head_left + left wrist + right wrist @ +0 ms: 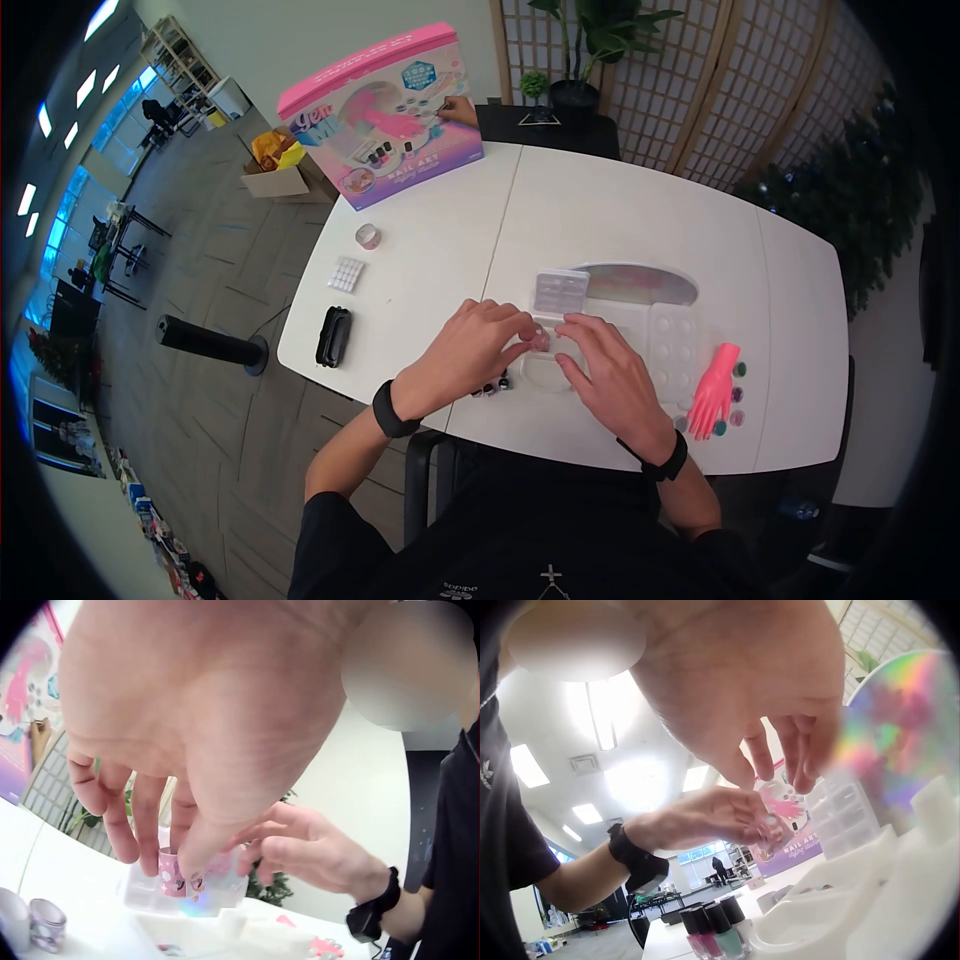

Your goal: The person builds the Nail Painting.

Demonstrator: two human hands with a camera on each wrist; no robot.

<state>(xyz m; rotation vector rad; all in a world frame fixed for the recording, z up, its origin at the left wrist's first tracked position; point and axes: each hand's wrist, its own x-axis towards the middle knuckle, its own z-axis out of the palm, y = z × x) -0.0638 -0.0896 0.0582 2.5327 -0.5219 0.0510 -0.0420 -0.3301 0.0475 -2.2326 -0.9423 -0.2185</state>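
The left hand (462,352) pinches a small pink patterned roll (541,341) between thumb and fingers, above the white tray (632,318). In the left wrist view the roll (172,871) shows dark and white printed figures. Just right of it is the right hand (612,382), its fingers loosely bent and thumb apart, with nothing seen in its grasp; whether a fingertip touches the roll is unclear. A clear compartment box (561,290) stands at the tray's back left, beside an oval mirror (640,284). The right wrist view shows the box (840,814) behind the hands.
Nail polish bottles (718,930) stand by the tray's left front. A pink model hand (712,390) and several small pots (737,395) lie at the right. Farther left are a black case (334,336), a white pad sheet (345,274), another roll (368,236) and a large box (385,120).
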